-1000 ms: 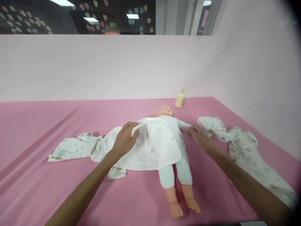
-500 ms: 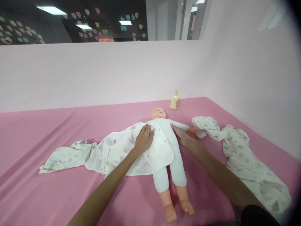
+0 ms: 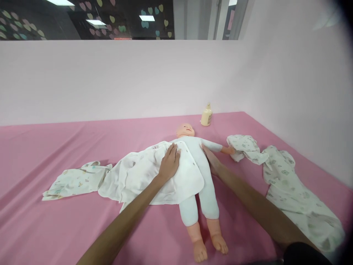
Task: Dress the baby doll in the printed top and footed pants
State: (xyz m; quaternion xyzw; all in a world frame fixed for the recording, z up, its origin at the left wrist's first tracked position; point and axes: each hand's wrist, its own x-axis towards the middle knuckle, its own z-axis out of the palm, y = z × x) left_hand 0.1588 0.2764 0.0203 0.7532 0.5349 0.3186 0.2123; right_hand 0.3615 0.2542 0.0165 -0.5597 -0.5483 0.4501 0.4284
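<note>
A baby doll (image 3: 207, 184) with a white cloth body lies on its back, head away from me and bare feet towards me. Across one side of its chest is spread a white baby garment (image 3: 140, 169) with small snaps along its edge. My left hand (image 3: 169, 162) lies flat on this garment over the doll's torso, fingers stretched out. Against the doll's other side rests my right hand (image 3: 211, 160), its fingers extended and partly hidden beside the torso. The doll's arm on my right reaches out to a printed cloth.
Pink sheeting (image 3: 68, 228) covers the surface. A cream pump bottle (image 3: 206, 116) stands near the back wall. Printed baby clothes (image 3: 295, 191) lie on the right. A patterned sleeve-like part (image 3: 78, 181) extends left from the white garment. White walls (image 3: 124, 81) border the back and right.
The view has tilted slightly, so the scene sits a little higher in the frame. Both hands stay in nearly the same places on the garment and doll.
</note>
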